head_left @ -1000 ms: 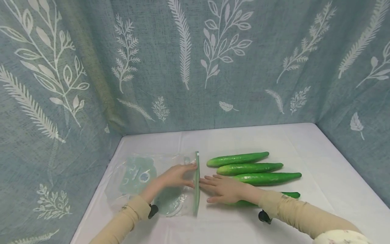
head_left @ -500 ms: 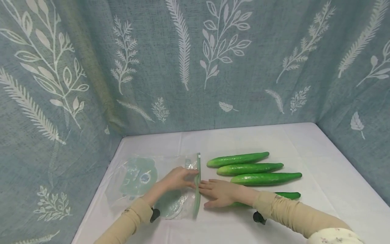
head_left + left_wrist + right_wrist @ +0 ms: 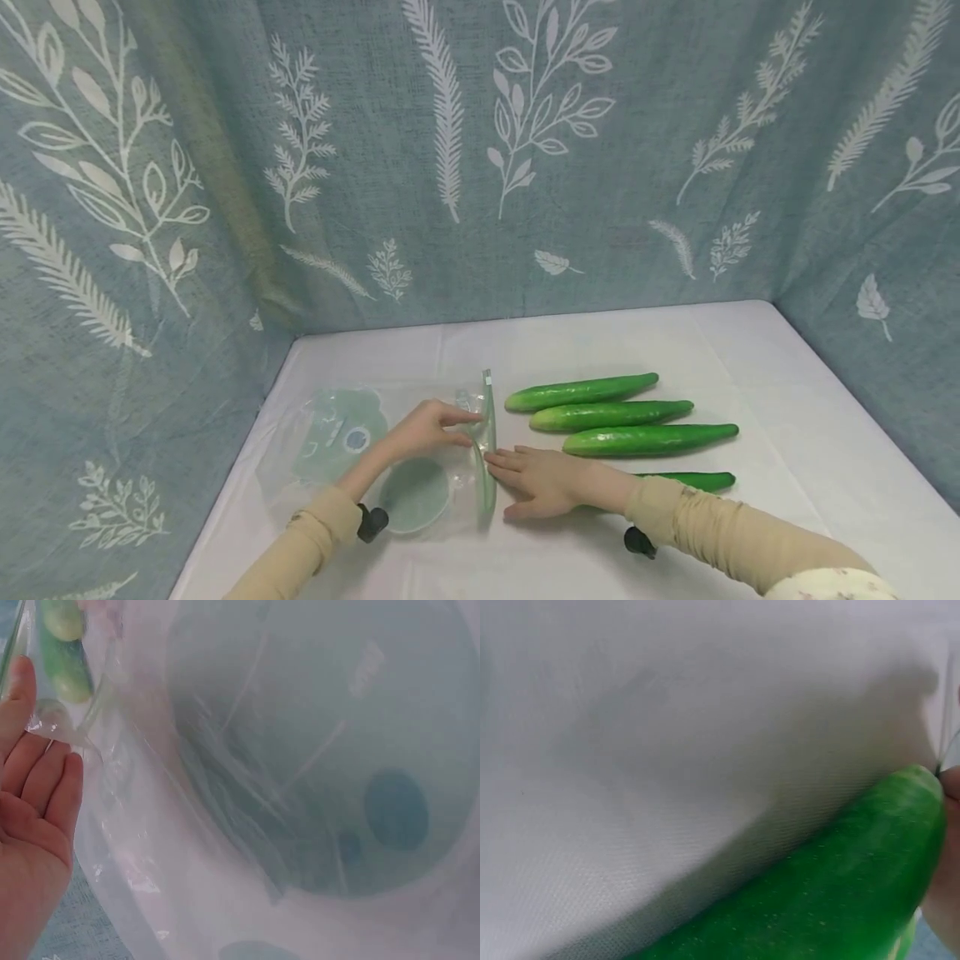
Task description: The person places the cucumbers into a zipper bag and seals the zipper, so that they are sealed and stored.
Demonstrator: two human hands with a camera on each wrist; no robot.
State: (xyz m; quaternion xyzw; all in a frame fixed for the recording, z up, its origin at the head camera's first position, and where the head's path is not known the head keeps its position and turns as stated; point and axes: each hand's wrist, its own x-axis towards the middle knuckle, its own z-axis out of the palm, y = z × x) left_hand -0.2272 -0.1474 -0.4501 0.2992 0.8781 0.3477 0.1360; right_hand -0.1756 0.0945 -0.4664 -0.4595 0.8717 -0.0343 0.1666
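Note:
A clear zip-top bag (image 3: 416,496) with pale green patches lies on the left of the table, its green-edged mouth facing right. At that mouth my left hand (image 3: 422,432) pinches the upper layer between thumb and fingers, and the edges there stand apart. The left wrist view shows the left hand (image 3: 34,825) by the clear film. My right hand (image 3: 543,482) lies with fingers extended, their tips at the bag's mouth. Beneath its wrist is a cucumber (image 3: 693,481), partly hidden; the right wrist view shows a cucumber (image 3: 825,900) close up, beside the hand (image 3: 946,862).
Beyond the right hand, three more cucumbers lie roughly parallel: the far one (image 3: 581,392), the middle one (image 3: 611,415) and the near one (image 3: 651,441). A white cloth (image 3: 757,358) covers the table. Blue-green leaf-patterned curtains (image 3: 450,267) hang behind and at both sides.
The bag's mouth has parted, with one edge drawn back leftward by my left hand. My right hand has shifted slightly left and nearer to me. The cucumbers stay put.

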